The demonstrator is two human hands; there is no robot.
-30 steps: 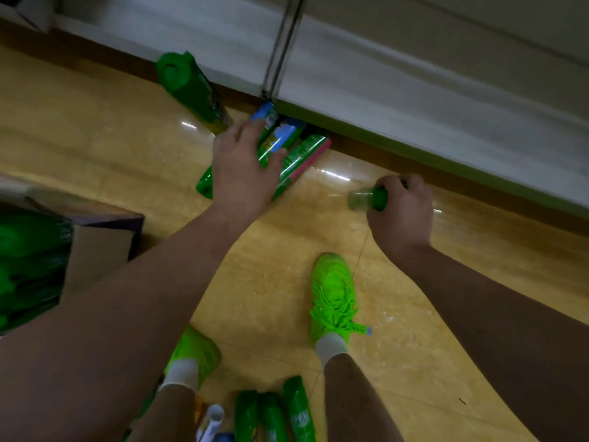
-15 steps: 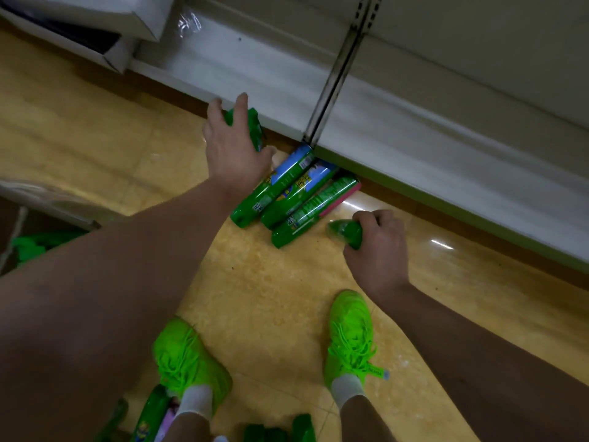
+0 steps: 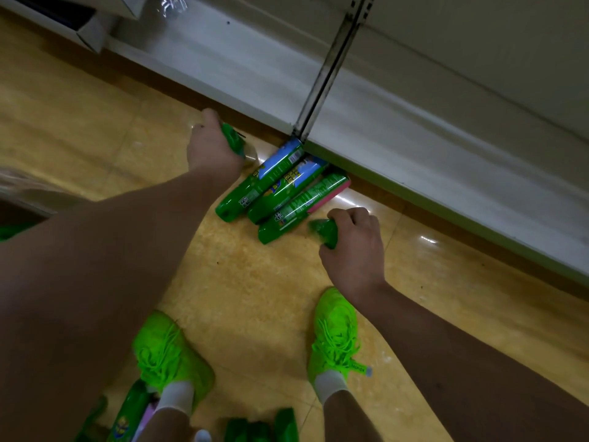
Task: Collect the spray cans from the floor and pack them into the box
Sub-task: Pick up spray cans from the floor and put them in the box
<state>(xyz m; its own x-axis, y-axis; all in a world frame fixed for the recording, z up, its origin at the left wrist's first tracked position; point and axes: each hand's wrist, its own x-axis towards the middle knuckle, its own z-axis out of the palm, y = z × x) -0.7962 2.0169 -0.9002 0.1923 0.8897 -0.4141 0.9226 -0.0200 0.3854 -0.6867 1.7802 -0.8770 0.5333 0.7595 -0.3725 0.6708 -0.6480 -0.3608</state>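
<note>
Each hand is wrapped round a green spray can, left hand (image 3: 212, 148) by the shelf base (image 3: 242, 55), right hand (image 3: 353, 247) beside three cans (image 3: 280, 189) lying on the floor (image 3: 255, 282); the cans look stiff, smooth, probably light, best gripped mid-body

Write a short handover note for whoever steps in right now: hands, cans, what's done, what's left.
Left hand: grips a green can near the shelf base.
Right hand: grips another green can, held low over the floor.
Three cans lie side by side on the floor against the shelf base, between the hands.
More green cans lie at the bottom edge, by the feet.
The box is not clearly in view, so the packed count cannot be told.
Left: carry both held cans to the box, then collect the three by the shelf and those by the feet.
</note>
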